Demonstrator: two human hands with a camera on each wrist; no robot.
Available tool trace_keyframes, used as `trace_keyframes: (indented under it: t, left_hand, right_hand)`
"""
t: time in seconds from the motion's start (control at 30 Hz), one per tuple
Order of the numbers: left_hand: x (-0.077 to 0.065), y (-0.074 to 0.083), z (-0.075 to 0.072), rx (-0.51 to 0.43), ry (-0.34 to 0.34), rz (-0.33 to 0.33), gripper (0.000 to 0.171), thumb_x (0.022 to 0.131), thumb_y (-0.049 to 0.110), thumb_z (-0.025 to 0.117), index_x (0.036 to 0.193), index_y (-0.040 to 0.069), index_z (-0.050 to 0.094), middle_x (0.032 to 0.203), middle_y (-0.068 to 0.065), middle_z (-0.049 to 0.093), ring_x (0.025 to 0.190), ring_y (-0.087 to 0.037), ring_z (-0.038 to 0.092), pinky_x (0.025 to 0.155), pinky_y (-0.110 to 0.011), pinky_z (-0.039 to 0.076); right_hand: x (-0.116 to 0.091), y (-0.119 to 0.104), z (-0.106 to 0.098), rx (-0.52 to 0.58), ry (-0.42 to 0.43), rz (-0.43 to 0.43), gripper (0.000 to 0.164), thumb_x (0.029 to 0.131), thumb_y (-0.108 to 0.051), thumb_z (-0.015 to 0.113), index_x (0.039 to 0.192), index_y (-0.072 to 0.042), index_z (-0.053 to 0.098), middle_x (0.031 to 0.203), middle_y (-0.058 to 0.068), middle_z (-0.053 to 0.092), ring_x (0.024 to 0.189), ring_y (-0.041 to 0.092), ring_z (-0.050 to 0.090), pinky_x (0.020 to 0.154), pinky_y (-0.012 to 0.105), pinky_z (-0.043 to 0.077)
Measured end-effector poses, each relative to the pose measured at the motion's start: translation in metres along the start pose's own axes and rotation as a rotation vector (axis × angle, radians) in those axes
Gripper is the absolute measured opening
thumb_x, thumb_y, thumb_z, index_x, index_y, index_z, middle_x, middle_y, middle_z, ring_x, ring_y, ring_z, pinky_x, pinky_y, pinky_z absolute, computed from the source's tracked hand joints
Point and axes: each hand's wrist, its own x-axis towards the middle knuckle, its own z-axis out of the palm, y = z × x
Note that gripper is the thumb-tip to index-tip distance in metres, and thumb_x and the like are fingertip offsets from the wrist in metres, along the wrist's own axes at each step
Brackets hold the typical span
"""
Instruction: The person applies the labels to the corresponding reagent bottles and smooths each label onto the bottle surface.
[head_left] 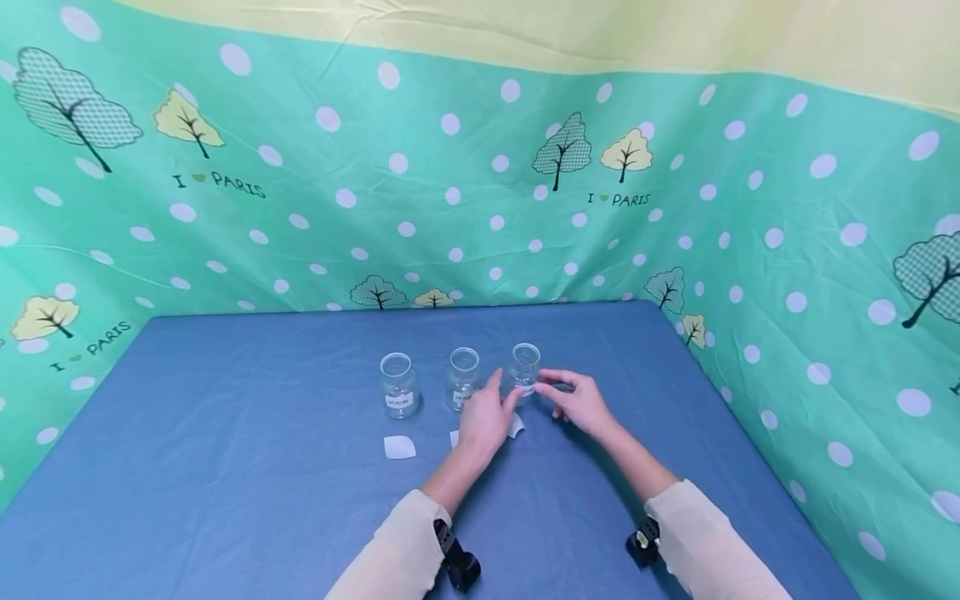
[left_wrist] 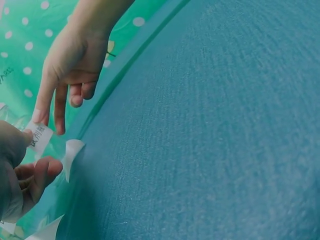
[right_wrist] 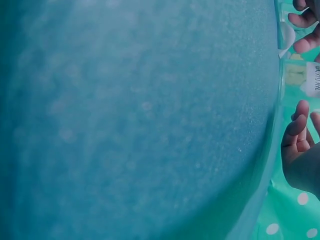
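Three clear glass jars stand in a row in the head view. The left jar (head_left: 396, 379) and the middle jar (head_left: 463, 367) bear white labels with dark writing; my left hand partly covers the middle one. At the right jar (head_left: 526, 360), my left hand (head_left: 483, 419) touches the left side of its white label (left_wrist: 41, 137) with the thumb. My right hand (head_left: 583, 405) lies on the other side, with fingertips on the label's right edge. In the right wrist view, the label (right_wrist: 313, 80) sits flat against the glass between both hands.
A curled white paper piece (head_left: 400, 447) lies before the left jar. Another paper piece (head_left: 453, 438) is mostly behind my left wrist, and a third paper piece (head_left: 516, 427) lies before the right jar. The blue-covered table (head_left: 247, 467) meets a green dotted curtain (head_left: 420, 183).
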Motion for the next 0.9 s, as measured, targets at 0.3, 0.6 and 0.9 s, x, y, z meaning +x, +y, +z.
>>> trace_keyframes:
  t: [0.3, 0.6, 0.9]
  left_hand:
    - [0.0006, -0.0024, -0.0012, -0.014, 0.014, 0.034, 0.048, 0.094, 0.036, 0.053, 0.13, 0.004, 0.054, 0.082, -0.01, 0.071, 0.079, -0.031, 0.068, 0.074, -0.047, 0.052]
    - [0.001, -0.0053, 0.0016, -0.014, 0.013, 0.025, 0.041, 0.094, 0.026, 0.056, 0.13, 0.007, 0.054, 0.071, -0.003, 0.069, 0.07, -0.025, 0.067, 0.067, -0.045, 0.051]
    - [0.0026, -0.0061, 0.0023, -0.002, 0.012, -0.01, 0.042, 0.089, 0.027, 0.062, 0.128, 0.013, 0.054, 0.073, -0.004, 0.067, 0.063, -0.02, 0.063, 0.057, -0.038, 0.047]
  right_hand:
    - [0.0017, 0.0028, -0.0015, 0.032, -0.017, 0.001, 0.042, 0.086, -0.039, 0.065, 0.12, -0.013, 0.063, 0.11, 0.015, 0.066, 0.051, 0.013, 0.056, 0.048, 0.029, 0.047]
    - [0.0027, 0.0035, -0.0023, 0.061, -0.05, 0.01, 0.039, 0.089, -0.023, 0.064, 0.123, -0.004, 0.059, 0.107, 0.019, 0.064, 0.05, 0.015, 0.056, 0.045, 0.03, 0.046]
    - [0.007, 0.0068, 0.0023, 0.024, -0.055, 0.006, 0.044, 0.085, -0.024, 0.069, 0.124, -0.006, 0.058, 0.108, 0.018, 0.064, 0.051, 0.014, 0.057, 0.044, 0.027, 0.045]
